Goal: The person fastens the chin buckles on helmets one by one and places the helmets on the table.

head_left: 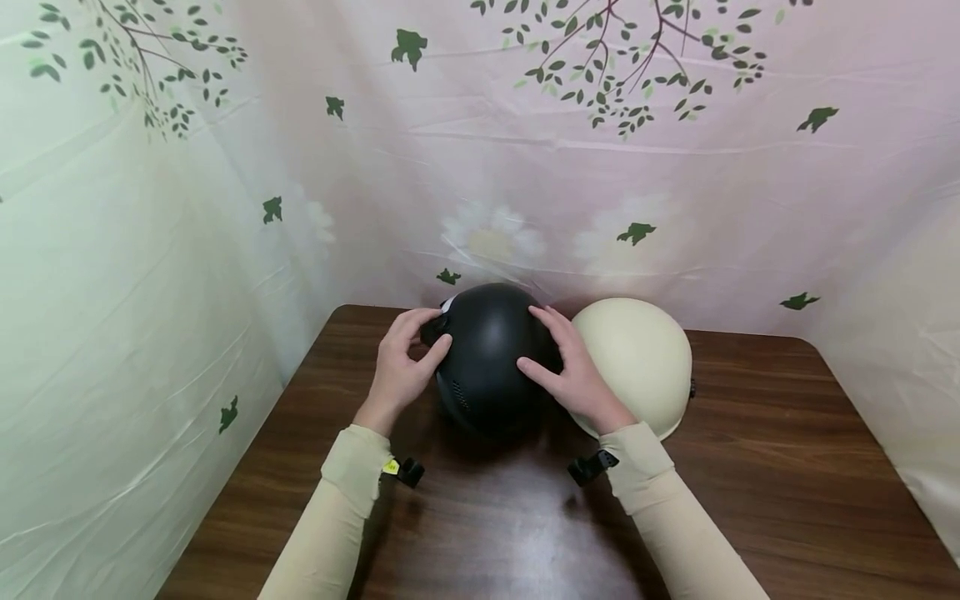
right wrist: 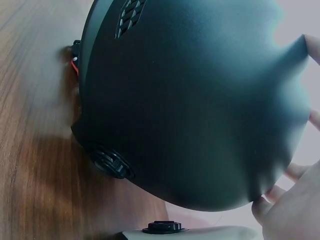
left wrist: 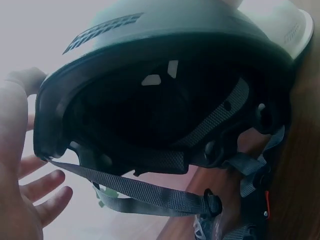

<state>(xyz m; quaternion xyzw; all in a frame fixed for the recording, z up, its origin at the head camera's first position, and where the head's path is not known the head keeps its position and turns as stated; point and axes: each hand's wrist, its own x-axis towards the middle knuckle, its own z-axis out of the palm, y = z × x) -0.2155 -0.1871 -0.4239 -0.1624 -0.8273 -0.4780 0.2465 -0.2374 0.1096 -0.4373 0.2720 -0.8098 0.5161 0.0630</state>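
Note:
A matte black helmet (head_left: 491, 358) is tilted on its side between my two hands, with its dome toward me in the head view. My left hand (head_left: 401, 362) grips its left edge, thumb on the shell and fingers around the rim. The fingers of my right hand (head_left: 570, 367) spread over the right of the dome, fingertips touching it. In the left wrist view the dark hollow inside shows, with grey chin straps (left wrist: 145, 192) hanging from the rim. A round black side fitting (right wrist: 110, 162) shows in the right wrist view.
A cream helmet (head_left: 637, 358) stands dome up just right of the black one, behind my right wrist. Both are near the back of a brown wooden table (head_left: 765, 467). Printed cloth (head_left: 487, 167) hangs behind and at both sides.

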